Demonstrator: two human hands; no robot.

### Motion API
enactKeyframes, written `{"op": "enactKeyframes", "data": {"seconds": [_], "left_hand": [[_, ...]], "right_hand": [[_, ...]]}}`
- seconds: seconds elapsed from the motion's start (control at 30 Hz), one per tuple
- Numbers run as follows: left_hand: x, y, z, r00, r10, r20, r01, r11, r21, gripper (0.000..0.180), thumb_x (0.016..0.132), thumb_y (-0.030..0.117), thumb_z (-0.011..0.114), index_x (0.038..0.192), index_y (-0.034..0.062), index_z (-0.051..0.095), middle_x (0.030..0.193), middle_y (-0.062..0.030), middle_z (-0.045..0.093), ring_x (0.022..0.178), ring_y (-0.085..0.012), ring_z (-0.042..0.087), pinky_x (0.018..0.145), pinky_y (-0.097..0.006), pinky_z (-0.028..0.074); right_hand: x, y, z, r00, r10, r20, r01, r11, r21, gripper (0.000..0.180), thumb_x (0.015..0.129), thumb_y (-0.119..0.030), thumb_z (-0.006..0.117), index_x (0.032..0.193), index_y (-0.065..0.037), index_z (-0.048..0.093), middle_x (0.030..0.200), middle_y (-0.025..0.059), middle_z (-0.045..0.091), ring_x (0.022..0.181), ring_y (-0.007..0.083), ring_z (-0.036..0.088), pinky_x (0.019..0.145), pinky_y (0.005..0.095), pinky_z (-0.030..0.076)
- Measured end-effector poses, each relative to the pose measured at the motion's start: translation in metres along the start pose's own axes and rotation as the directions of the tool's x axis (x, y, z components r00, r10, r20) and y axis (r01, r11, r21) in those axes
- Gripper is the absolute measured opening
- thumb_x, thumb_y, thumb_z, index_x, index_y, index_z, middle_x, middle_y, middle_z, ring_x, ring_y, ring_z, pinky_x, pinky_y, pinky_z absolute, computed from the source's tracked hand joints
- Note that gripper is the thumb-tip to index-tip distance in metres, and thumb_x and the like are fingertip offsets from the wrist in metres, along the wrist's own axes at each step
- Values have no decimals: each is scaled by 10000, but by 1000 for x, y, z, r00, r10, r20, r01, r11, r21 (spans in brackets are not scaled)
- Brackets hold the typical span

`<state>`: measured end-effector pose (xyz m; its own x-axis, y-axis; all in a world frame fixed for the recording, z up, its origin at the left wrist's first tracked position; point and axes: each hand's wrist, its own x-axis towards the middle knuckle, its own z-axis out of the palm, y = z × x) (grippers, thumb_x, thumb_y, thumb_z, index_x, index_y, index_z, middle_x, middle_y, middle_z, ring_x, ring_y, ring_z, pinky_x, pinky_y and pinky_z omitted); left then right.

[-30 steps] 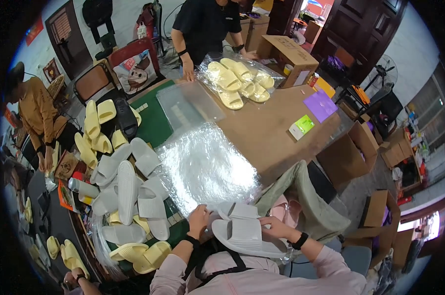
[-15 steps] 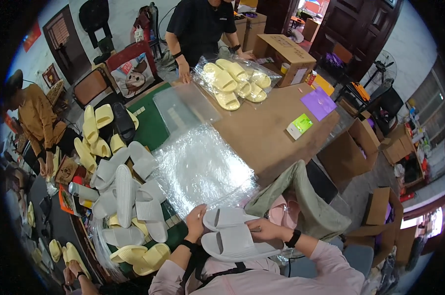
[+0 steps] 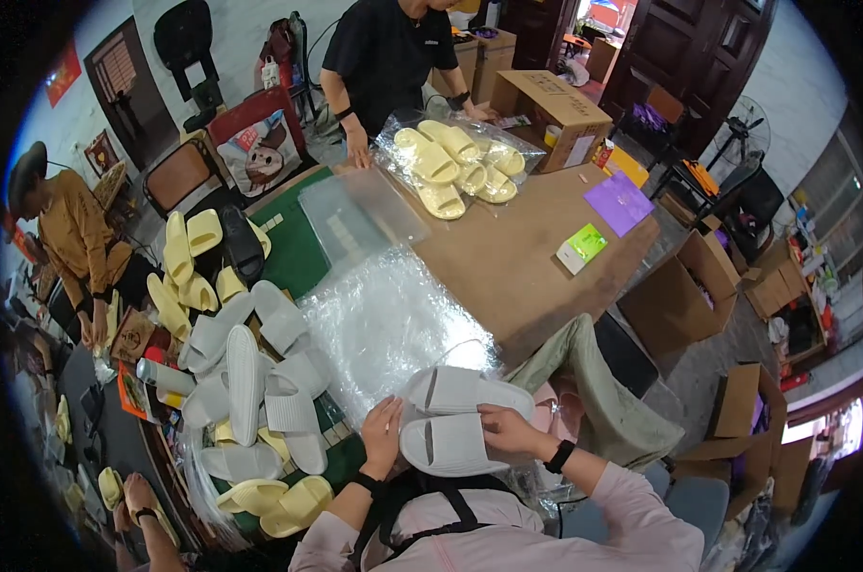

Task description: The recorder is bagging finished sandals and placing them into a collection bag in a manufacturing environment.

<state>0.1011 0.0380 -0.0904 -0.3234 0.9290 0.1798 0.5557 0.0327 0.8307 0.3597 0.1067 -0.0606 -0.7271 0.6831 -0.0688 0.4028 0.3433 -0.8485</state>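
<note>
grey slippers point(image 3: 455, 419) | yellow slippers point(image 3: 451, 167) | purple sheet point(image 3: 619, 202)

A packing workshop: heaps of white slippers point(image 3: 260, 381) and bagged yellow slippers point(image 3: 455, 167) crowd the counter point(image 3: 517, 267), with cardboard boxes point(image 3: 679, 296) standing all around.

Bright, even daylight — fisheye-bent, dark-rimmed edges

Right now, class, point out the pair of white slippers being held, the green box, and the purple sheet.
white slippers point(image 3: 451, 443), head view, lower slipper's sole.
green box point(image 3: 582, 248), head view, top face.
purple sheet point(image 3: 619, 202), head view, centre.
</note>
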Motion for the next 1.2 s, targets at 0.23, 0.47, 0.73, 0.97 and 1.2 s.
{"op": "enactKeyframes", "data": {"seconds": [0.23,0.47,0.73,0.97,1.2], "left_hand": [[-6,-14,7,996,47,71,-50,997,55,196,837,125,589,1010,98,677,1100,-115,615,1080,-293,541,975,-472,349],[-8,21,8,983,132,126,-154,971,183,269,806,124,609,1029,251,689,1270,-49,512,1259,-330,355,1044,-559,160],[-12,35,0,943,215,253,-217,976,-22,263,828,151,619,1054,267,684,1298,-42,501,1293,-333,316,1058,-522,164],[-22,58,-5,839,240,488,-67,937,-344,206,835,106,612,1025,132,688,1197,-76,586,1241,-321,418,1029,-382,329],[-10,85,-22,725,-84,684,492,758,-428,194,886,111,562,1025,17,661,1073,-49,635,1008,-168,556,864,-274,439]], "right_hand": [[15,-7,6,996,45,-81,-68,946,-317,181,772,-163,574,837,-2,623,1035,208,588,917,356,582,760,384,490],[33,-17,33,942,-67,-330,-53,938,-342,167,759,-169,587,812,-12,599,1015,179,557,871,337,578,727,397,494],[51,-19,42,958,78,-275,-177,917,-357,223,740,-188,606,847,7,584,1055,206,551,889,373,568,719,422,492],[95,-1,50,923,-67,-380,-91,919,-384,165,743,-142,582,844,-12,583,907,186,541,885,370,532,743,423,452],[114,4,64,906,5,-424,-102,973,-205,212,779,-154,555,929,-14,607,1116,217,533,960,379,528,773,440,439]]}}
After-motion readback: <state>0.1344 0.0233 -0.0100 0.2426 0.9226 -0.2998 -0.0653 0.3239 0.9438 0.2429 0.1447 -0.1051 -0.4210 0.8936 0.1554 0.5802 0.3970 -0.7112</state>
